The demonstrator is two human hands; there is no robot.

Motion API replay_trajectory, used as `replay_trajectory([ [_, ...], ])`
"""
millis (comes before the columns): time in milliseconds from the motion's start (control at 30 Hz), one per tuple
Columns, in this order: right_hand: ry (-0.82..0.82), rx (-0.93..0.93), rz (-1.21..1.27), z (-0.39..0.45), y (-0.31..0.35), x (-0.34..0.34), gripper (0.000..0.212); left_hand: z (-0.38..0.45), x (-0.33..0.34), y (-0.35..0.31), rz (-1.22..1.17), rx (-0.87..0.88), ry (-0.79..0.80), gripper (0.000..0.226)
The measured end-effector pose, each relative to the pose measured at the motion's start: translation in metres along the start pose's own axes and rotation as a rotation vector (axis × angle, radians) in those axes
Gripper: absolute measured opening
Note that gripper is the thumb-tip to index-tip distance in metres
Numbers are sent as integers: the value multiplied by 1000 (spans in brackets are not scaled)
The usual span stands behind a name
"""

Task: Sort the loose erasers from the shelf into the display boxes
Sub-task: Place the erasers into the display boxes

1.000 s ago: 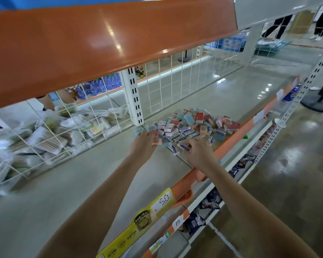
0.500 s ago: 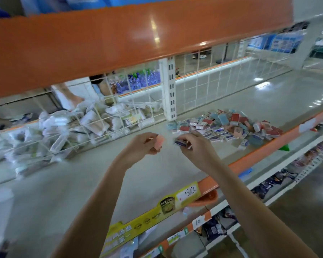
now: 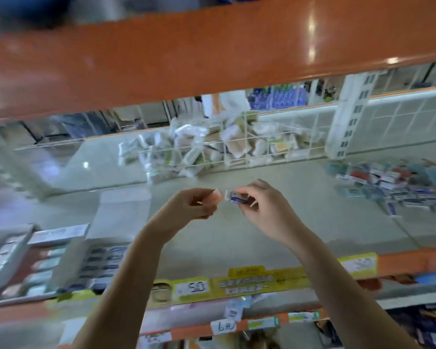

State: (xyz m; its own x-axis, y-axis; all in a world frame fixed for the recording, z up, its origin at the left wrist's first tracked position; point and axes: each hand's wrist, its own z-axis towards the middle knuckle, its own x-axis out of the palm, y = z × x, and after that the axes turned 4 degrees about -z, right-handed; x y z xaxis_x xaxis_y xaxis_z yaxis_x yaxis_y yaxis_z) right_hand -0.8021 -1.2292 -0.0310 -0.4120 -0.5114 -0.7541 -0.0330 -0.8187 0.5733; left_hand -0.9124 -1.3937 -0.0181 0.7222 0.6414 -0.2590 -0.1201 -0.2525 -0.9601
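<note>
Two hands are meeting above the middle of the grey shelf (image 3: 237, 238) in the head view, raised off its surface. The left hand (image 3: 191, 205) is pinching a small pink eraser (image 3: 218, 193) between curled fingers and thumb. The right hand (image 3: 259, 205) is gripping an eraser in a blue-and-white sleeve (image 3: 238, 197), fingers curled over it; the two erasers are nearly touching end to end.

The pile of loose erasers (image 3: 398, 185) is lying on the shelf at far right, well apart from the hands, blurred. The display boxes (image 3: 61, 263) are sitting at the near left edge of the shelf, holding rows of sleeved erasers; one box's white lid is standing up behind it. Which box holds which sort, I cannot tell through the blur.

A wire basket (image 3: 212, 149) of white packets is sitting at the back of the shelf, behind the hands. An orange beam (image 3: 212, 59) is crossing overhead. Yellow price strips (image 3: 237, 283) are running along the shelf's front edge below the forearms.
</note>
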Motion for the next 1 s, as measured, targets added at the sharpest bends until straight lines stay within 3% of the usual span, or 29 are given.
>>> replay_trajectory([
  [133,56,-59,7,13,50,30,30,-34,-55,7,134,37,-136,39],
  [300,144,-146,-28,23,110,65,33,-77,-120,27,396,68,-228,33],
  [500,301,-231,-95,17,151,105,31,-112,-166,47,539,64,-164,23],
  [633,360,-247,-173,8,159,127,30,-117,-182,64,633,71,-92,31],
  [767,422,-280,-390,1,160,138,28,-119,-187,76,655,91,-3,30],
  [1000,476,-261,-516,-3,173,139,28,-123,-191,83,655,137,28,29],
])
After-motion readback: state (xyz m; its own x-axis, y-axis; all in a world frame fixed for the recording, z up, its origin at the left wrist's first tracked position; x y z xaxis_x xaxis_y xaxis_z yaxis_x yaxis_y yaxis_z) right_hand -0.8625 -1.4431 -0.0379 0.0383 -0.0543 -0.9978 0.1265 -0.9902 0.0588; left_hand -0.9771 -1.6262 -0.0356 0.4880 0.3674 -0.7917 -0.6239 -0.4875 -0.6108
